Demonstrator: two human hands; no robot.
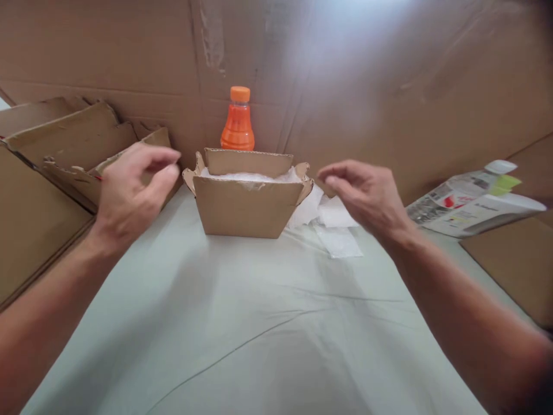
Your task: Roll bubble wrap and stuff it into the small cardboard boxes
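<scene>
A small brown cardboard box (246,207) stands upright on the pale sheet, its top flaps raised. White padding (250,176) shows inside its mouth. To the box's left hovers my left hand (132,187), fingers loosely curled, thumb and index tips slightly apart, holding nothing. My right hand (367,193) is raised to the right of the box, its fingers bent and thumb near the index finger, with nothing visible in it. Neither hand touches the box. White padding sheets (339,225) lie between the box and my right hand. Behind the box is an orange bottle (238,124), its base hidden.
Folded cardboard pieces (73,138) are stacked at the left. On the right, a clear plastic bottle (458,193) leans beside a white container (492,213), near a flat cardboard piece (518,259). A large cardboard wall (367,86) closes off the back. Creases run across the sheet (242,300).
</scene>
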